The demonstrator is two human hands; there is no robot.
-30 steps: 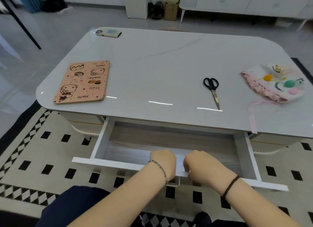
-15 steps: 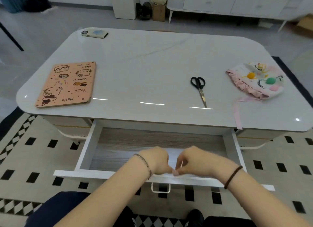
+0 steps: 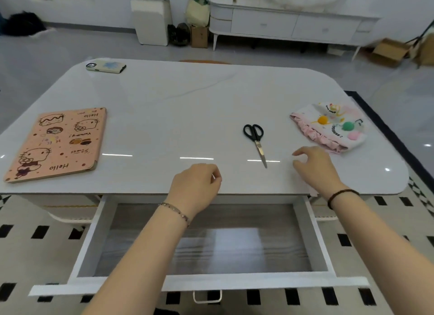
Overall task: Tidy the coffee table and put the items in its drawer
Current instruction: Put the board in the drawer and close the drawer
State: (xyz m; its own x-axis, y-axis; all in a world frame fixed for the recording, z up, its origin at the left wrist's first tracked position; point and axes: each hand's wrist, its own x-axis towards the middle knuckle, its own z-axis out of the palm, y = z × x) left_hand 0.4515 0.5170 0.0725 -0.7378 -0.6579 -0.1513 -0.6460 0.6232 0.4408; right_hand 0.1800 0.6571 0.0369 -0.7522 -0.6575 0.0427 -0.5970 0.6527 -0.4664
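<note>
The white coffee table (image 3: pixel 187 107) carries a pink cartoon tablet case (image 3: pixel 58 143) at the left, a phone (image 3: pixel 106 66) at the far left corner, black scissors (image 3: pixel 256 140) right of centre and a pink frilled baby hat (image 3: pixel 333 126) at the right. Its drawer (image 3: pixel 94 241) stands pulled out below the front edge, with nothing visible inside. My left hand (image 3: pixel 196 185) hovers loosely curled over the front edge, holding nothing. My right hand (image 3: pixel 314 166) is over the tabletop, fingers apart, between the scissors' tip and the hat.
A black-and-white patterned rug (image 3: pixel 35 232) lies under the table. Beyond it stand a white sideboard (image 3: pixel 293 25), a white appliance (image 3: pixel 150 20), bags and a cardboard box (image 3: pixel 389 52) on the grey floor.
Both hands have let go of the drawer's front edge and risen to the tabletop. The right hand has moved right toward the hat. The drawer now stands further out.
</note>
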